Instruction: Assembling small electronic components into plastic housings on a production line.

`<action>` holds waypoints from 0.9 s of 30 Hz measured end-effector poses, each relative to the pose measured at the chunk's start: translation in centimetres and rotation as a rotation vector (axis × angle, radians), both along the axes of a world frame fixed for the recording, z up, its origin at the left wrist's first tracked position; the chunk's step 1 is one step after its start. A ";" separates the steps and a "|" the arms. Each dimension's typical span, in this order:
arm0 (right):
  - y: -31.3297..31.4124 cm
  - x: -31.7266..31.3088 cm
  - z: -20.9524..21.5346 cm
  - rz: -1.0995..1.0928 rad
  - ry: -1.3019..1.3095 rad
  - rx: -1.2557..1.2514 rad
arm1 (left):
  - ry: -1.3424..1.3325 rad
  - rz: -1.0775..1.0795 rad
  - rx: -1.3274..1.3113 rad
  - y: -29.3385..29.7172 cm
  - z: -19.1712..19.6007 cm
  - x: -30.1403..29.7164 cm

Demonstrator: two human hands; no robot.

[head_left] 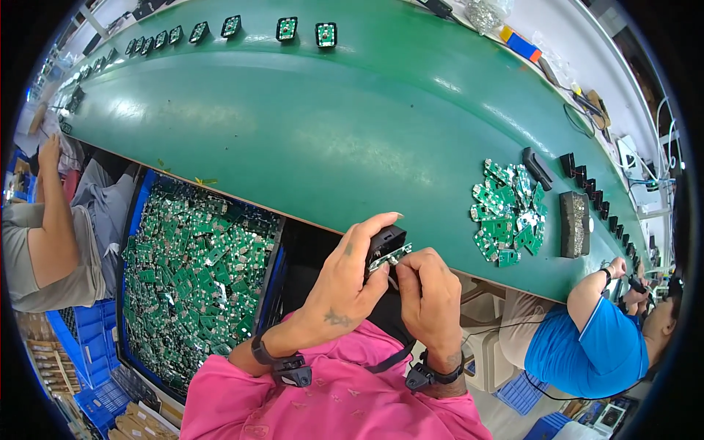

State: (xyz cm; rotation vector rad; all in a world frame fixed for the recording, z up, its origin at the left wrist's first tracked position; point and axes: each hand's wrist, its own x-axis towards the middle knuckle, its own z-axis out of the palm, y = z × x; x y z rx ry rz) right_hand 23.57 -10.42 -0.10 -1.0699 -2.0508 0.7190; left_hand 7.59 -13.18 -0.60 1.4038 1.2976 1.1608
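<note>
Just above the near edge of the green table, my left hand [345, 282] grips a small black plastic housing [386, 240] between fingers and thumb. A green circuit board [391, 257] sits tilted at the housing's open side, touching it; I cannot tell how far in it is. My right hand [431, 297] is closed at the board's right end, fingertips pinched against it. What lies between those fingertips is partly hidden. To the right on the table, a loose pile of green circuit boards [506, 213] lies beside a black, elongated part [537, 169].
A blue-rimmed bin full of circuit boards [198, 271] stands at my left. Housings with boards [286, 29] line the table's far side. A dark block [575, 224] and a row of black housings [591, 189] are at right. Co-workers sit on both sides, one in a blue shirt [587, 345].
</note>
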 end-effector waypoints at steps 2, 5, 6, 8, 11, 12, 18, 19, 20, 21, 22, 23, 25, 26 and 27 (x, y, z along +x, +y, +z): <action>0.1 0.1 0.0 0.008 -0.010 -0.003 | 0.000 -0.012 0.006 0.1 0.1 -0.1; 0.2 0.2 0.2 0.033 -0.023 -0.009 | -0.023 -0.029 0.001 0.2 -0.1 -0.2; 0.3 0.4 0.3 0.059 -0.051 -0.004 | -0.037 -0.034 -0.013 0.2 -0.2 -0.2; 0.3 0.4 0.3 0.088 -0.076 0.002 | -0.062 -0.040 -0.020 0.3 -0.1 -0.3; 0.3 0.2 0.2 0.040 -0.037 0.030 | -0.056 -0.042 -0.019 0.3 0.0 -0.3; 0.3 0.2 0.2 0.042 -0.028 0.021 | -0.024 -0.035 -0.009 0.3 0.1 -0.3; 0.3 0.2 0.0 0.045 -0.032 0.030 | 0.054 -0.047 0.060 0.4 0.3 -0.4; 0.3 0.1 0.0 0.048 -0.040 0.044 | 0.056 -0.045 0.059 0.3 0.4 -0.3; 0.2 -0.1 -0.1 0.051 -0.039 0.043 | 0.091 -0.025 0.042 0.2 0.5 -0.1; 0.1 -0.2 -0.1 0.039 -0.073 0.072 | 0.127 -0.005 0.025 0.0 0.5 0.0; -0.1 -0.3 0.0 0.024 -0.111 0.103 | 0.124 -0.007 0.026 0.0 0.5 0.2; -0.2 -0.4 -0.1 0.023 -0.114 0.104 | 0.152 0.012 0.023 -0.1 0.5 0.4; -0.7 -0.7 -0.3 -0.029 -0.138 0.094 | 0.180 0.032 0.022 -0.3 0.2 0.8; -0.8 -0.8 -0.6 -0.028 -0.138 0.096 | 0.188 0.062 0.043 -0.3 -0.3 1.1; -1.0 -0.8 -0.8 -0.052 -0.130 0.101 | 0.196 0.092 0.064 -0.4 -0.7 1.3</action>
